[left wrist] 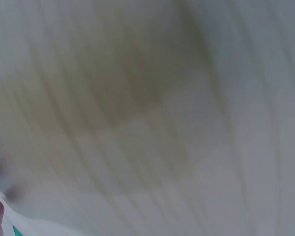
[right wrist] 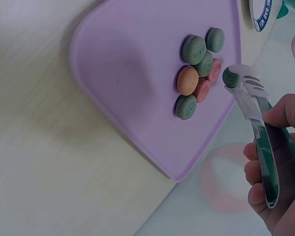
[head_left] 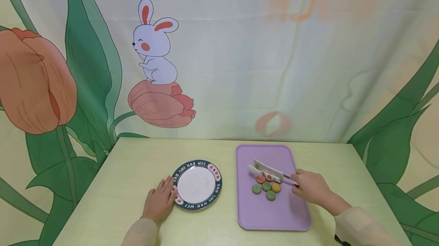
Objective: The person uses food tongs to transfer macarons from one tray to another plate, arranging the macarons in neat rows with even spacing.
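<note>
Evidently the right hand (head_left: pixel 310 187) has its fingers curled round the tongs (right wrist: pixel 267 164), and just past those fingers a green macaron (right wrist: pixel 230 77) sits between the tong tips; it looks light and firm but may be fragile or slip, so a gentle, centred pinch should suit it best. Near the tips, loose macarons (head_left: pixel 266 186) cluster on the purple tray (head_left: pixel 271 217), while well left of the gripping fingers the left hand (head_left: pixel 159 198), fingers extended, touches a round plate (head_left: pixel 197 185) at its rim
</note>
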Demonstrator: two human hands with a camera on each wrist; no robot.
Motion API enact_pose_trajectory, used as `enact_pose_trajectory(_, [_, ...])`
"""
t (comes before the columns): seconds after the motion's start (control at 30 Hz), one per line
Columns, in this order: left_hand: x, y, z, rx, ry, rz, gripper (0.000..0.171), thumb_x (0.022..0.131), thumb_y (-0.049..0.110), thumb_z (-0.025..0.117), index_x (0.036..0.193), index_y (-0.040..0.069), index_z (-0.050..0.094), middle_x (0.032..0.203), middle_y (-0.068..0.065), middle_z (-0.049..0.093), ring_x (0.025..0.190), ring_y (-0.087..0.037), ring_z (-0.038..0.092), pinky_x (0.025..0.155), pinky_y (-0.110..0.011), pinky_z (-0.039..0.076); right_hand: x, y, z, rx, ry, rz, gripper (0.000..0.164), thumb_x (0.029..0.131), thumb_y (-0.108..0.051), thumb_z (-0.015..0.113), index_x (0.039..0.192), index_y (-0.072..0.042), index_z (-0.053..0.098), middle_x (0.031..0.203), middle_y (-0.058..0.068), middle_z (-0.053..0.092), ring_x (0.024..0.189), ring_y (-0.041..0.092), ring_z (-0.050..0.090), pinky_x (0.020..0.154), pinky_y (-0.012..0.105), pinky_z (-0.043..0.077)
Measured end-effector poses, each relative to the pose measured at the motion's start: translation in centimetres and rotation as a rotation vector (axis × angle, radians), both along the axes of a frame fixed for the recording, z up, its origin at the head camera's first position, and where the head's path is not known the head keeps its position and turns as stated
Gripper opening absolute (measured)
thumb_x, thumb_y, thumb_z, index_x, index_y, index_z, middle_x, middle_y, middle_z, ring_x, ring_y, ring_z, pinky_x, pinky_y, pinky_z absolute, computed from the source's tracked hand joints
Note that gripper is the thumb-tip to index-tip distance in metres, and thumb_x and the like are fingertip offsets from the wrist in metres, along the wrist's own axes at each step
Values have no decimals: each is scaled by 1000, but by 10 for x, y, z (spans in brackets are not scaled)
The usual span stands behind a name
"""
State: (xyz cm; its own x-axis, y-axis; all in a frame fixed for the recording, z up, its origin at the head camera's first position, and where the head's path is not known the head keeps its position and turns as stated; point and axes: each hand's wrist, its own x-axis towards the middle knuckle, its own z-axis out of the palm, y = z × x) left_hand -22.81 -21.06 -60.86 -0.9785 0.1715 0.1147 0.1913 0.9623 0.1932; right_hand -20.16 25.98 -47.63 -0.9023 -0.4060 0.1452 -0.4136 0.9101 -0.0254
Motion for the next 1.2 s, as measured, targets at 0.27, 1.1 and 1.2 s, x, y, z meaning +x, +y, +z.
enact_pose_trajectory(0.27, [0,-1,0,-2,7,-1,54,93,39,35,137,9,32,142,-8,33,129,-30,32,96,-52,32,-1,-1,1,6,26,9,11,69,-16,60,65,-15,50,60,-7,37,48,6,30,40,20,24])
enact_pose_trajectory(1.1, [1,0,3,8,4,-3,54,93,39,35,137,9,33,143,-7,32,129,-30,32,97,-52,31,-4,-23,7,-28,136,116,5,66,-15,59,68,-15,55,59,-9,33,47,3,24,39,16,20])
enact_pose_trajectory(1.2, [1,0,4,9,-3,-6,53,93,39,34,137,9,32,143,-7,32,130,-30,31,98,-52,31,-5,-26,8,-26,134,120,6,66,-15,58,67,-17,53,59,-9,32,47,3,23,40,16,19])
